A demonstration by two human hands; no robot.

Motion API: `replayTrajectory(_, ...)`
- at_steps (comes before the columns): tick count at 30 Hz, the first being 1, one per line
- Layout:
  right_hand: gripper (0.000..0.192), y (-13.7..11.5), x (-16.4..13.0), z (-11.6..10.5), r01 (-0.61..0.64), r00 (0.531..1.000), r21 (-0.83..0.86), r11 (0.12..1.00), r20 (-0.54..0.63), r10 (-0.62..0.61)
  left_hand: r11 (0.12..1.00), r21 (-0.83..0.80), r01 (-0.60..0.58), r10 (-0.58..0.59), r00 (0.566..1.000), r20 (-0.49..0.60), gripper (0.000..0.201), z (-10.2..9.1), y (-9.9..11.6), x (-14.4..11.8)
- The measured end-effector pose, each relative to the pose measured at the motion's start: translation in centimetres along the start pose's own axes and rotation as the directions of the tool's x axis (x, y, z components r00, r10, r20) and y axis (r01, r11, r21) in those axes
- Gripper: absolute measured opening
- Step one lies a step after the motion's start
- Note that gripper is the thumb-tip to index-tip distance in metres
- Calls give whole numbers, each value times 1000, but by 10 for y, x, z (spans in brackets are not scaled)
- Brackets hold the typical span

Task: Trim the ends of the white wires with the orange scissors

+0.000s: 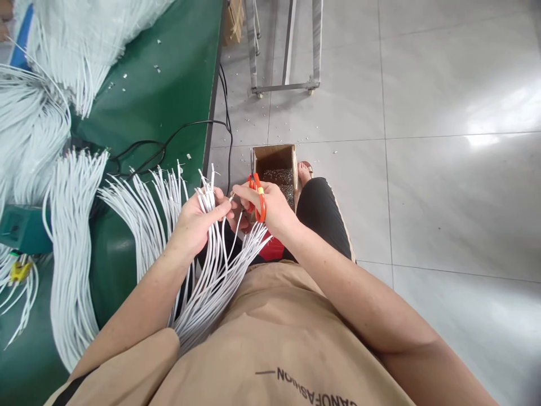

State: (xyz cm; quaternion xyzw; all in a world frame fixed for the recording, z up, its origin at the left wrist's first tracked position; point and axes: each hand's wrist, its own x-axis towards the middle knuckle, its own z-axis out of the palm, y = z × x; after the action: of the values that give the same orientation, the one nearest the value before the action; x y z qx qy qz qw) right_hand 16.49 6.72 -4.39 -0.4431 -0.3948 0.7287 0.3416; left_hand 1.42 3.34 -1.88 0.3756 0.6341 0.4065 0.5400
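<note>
My left hand (198,223) grips a bundle of white cables (211,282) that fans down across my lap, its cut ends sticking up past my fingers. My right hand (270,208) holds orange-handled scissors (257,192), blades pointing away from me, and its fingertips pinch the end of one cable next to my left thumb. Both hands meet just past the edge of the green table (169,84), above a cardboard box (276,169) on the floor.
Several more bundles of white cable (71,225) lie on the green table, with a black power cord (169,141) running over its edge. A metal cart frame (287,84) stands on the grey tiled floor. The box holds small cut scraps.
</note>
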Motion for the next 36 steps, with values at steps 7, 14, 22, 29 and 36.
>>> replayTrajectory(7,24,16,-13,-14,248,924,-814,526,37,-380,999,-34,15,-14,1000,26,23,-1,2,1)
replayTrajectory(14,30,17,-19,-17,220,922,-960,172,147,-357,999,-45,-18,21,998,61,22,-2,3,-2)
replayTrajectory(22,32,11,-22,-21,258,916,-966,24,237,-323,996,28,-84,80,991,104,37,-3,2,-4)
replayTrajectory(29,31,3,-27,-24,257,925,-966,-18,252,-283,982,155,-105,85,988,131,29,-6,3,-5)
replayTrajectory(36,37,0,-27,-23,230,960,-973,27,222,-170,980,174,-94,70,988,136,31,-7,3,-5)
